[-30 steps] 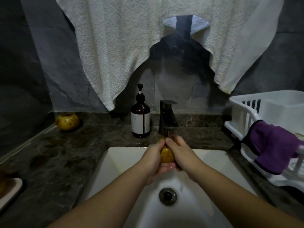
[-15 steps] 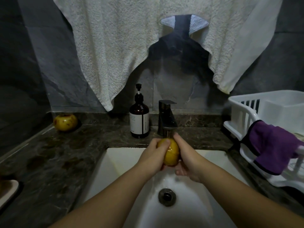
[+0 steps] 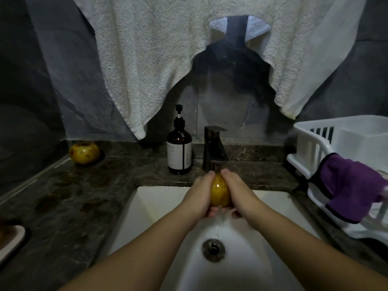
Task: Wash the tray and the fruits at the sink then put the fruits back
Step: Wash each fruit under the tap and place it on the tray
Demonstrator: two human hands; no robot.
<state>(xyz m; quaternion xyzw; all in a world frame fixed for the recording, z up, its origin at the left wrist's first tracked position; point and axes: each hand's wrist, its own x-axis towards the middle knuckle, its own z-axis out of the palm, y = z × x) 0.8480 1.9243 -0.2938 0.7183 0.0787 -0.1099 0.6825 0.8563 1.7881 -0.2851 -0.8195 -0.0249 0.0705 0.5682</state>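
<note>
While both hands (image 3: 220, 198) cup fruit (image 3: 220, 191), fruit turned upright.

The dark marbled table (image 3: 88, 198) surrounds a white sink (image 3: 159, 204). Behind the sink's back rim stands the faucet (image 3: 214, 150), with a brown pump bottle (image 3: 179, 152) just left of it. Far left of the faucet, by the wall, sits a yellow fruit (image 3: 84, 153). Right of the sink rests a white dish rack (image 3: 315, 148); at the table's left edge lies a tray (image 3: 11, 240).
</note>
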